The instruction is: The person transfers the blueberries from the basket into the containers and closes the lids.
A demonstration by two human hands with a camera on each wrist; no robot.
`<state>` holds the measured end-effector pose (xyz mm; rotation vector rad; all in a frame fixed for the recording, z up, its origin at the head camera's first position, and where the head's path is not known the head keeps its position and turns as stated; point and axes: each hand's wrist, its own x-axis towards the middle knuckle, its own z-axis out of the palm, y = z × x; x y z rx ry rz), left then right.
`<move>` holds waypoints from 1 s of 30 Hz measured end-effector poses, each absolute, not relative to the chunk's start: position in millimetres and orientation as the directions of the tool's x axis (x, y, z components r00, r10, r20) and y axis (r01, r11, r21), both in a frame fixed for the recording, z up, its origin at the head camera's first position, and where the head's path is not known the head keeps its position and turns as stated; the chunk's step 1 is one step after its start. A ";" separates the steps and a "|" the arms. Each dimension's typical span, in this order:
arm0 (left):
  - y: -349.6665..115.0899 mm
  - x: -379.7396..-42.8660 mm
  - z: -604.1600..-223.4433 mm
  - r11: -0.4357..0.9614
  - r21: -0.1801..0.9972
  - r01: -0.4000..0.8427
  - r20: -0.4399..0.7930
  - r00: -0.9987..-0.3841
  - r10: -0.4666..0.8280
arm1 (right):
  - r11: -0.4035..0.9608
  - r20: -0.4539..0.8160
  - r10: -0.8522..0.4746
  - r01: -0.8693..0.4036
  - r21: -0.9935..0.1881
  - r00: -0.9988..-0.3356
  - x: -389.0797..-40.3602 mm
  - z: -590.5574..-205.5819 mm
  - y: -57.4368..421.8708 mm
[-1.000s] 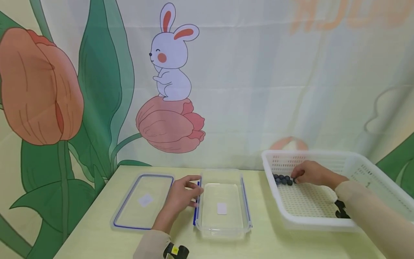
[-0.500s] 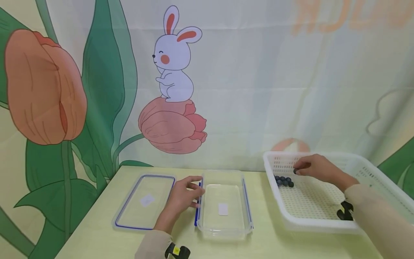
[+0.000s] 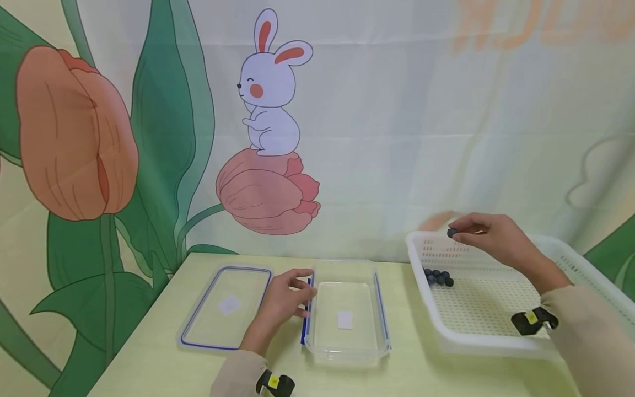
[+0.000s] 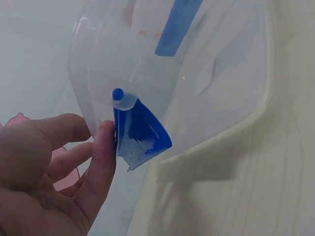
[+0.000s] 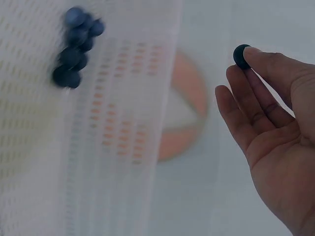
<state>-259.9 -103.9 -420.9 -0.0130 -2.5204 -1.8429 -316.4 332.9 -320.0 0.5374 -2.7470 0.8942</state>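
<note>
Fingers of the right hand pinching a dark berry; those of the left hand spread at a clear box

Head view. The right fingers hold the berry at their tips, level in view with the far rim of a white perforated basket, near its left corner. Below them, a cluster of further berries lies in the basket. The left fingers, parted and slightly bent, touch the left side of the box, which stands on the counter. To their left lies a clear lid with a blue seal; to their right, a white label shows at the bottom of the box.

Left wrist view. One fingertip rests against a blue latch that projects from the box wall; a second latch appears above and beyond the fingers.

Right wrist view. The berry is pinched between the thumb and a fingertip, the other fingers extending below it. The basket and clustered berries, slightly blurred, lie to the left of the fingers and apart from them; an orange print shows between.
</note>
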 end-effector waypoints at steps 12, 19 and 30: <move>-104.0 -260.8 -421.4 0.304 0.953 0.009 0.011 -1.000 -0.005 | 0.699 0.385 -0.172 -0.388 -0.601 -0.907 -274.4 -296.5 295.0; -105.3 -260.6 -422.7 0.297 0.955 0.013 0.013 -1.000 -0.001 | 0.628 0.451 -0.161 -0.443 -0.639 -0.878 -253.9 -301.8 269.7; -104.3 -260.1 -422.2 0.302 0.953 0.013 0.016 -1.000 -0.008 | 0.467 0.482 -0.186 -0.509 -0.723 -0.856 -239.1 -319.4 238.3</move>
